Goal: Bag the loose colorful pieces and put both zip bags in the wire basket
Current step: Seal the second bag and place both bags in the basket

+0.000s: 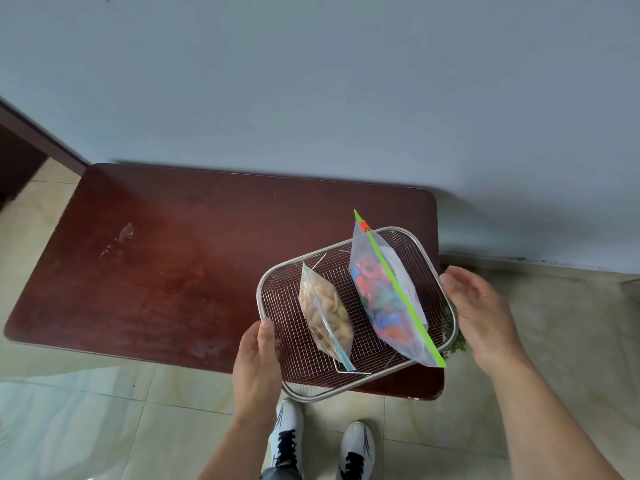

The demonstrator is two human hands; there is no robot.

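Wire basket (273, 277) btwn left hand (258, 365), right hand (485, 317)

Dark red-brown table (156, 271) w/ pale blue wall (311, 81), beige tile floor (571, 341).

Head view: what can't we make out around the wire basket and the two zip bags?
- Green item by the wire basket: mostly hidden behind its rim and the right hand.
- Colorful pieces in the green-zip bag: shapes blurred by plastic.
- Left hand: fingers hidden under the rim.
- Smaller bag: seal unclear.
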